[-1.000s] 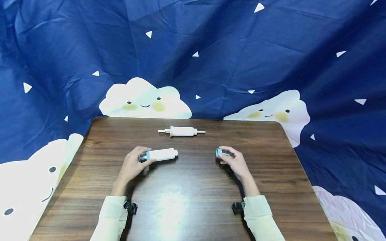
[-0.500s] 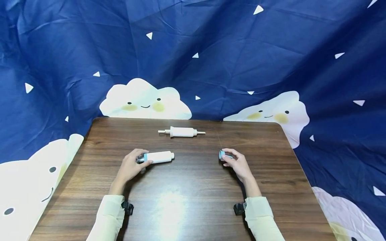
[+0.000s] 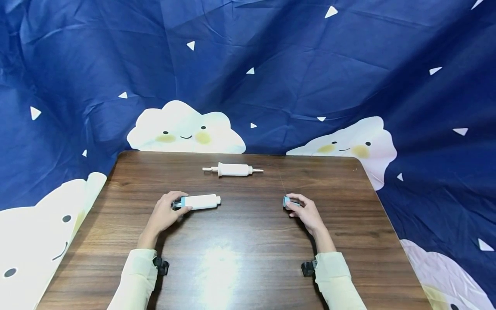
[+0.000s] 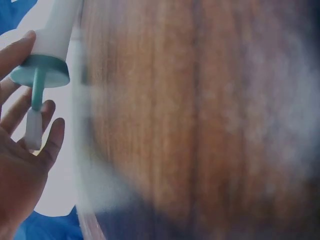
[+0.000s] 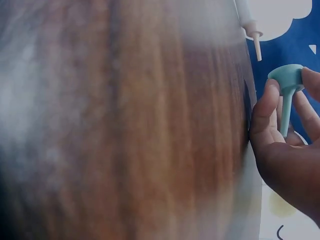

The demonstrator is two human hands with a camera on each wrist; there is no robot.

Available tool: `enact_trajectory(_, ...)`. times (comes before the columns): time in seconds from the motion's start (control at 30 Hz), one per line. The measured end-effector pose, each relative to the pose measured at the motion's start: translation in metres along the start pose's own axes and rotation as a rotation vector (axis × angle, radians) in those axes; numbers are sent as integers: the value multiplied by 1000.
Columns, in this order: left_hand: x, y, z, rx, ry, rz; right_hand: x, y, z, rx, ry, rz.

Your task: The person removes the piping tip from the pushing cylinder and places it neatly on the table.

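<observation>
My left hand (image 3: 164,212) grips a white syringe-like tube (image 3: 201,202) by its teal-collared end, its plain white end pointing right. In the left wrist view, the thumb and fingers pinch near the teal collar (image 4: 42,71); a teal stem with a white tip runs back toward the palm. Off to the right, my right hand (image 3: 308,214) pinches a small teal nozzle (image 5: 287,79) between thumb and fingers. Its wide cup faces left in the head view, and its thin spout points back toward the palm. The two pieces are well apart.
A second white syringe-like tube (image 3: 234,169) with a thin nozzle lies near the far edge of the brown wooden table (image 3: 248,267). Behind the table hangs a dark blue curtain (image 3: 271,94) with clouds on it.
My left hand has drawn left and slightly nearer with the tube. The right hand has shifted a little right with the nozzle, so the gap between them is wider.
</observation>
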State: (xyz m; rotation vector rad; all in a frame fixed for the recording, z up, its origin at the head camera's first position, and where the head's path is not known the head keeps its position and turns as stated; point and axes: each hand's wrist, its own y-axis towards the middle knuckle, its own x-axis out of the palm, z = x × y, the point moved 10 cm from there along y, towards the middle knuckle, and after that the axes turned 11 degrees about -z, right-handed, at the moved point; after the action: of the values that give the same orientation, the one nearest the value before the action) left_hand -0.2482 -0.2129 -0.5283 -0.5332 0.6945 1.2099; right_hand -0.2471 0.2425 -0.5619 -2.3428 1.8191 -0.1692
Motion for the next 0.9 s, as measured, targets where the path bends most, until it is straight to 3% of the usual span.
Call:
enact_trajectory(0.4, -1, 1, -2, 31, -5, -16, -5, 2, 3, 33, 35, 18)
enact_trajectory(0.9, -14, -2, 7, 79, 20, 59, -3, 4, -2, 31, 8, 14)
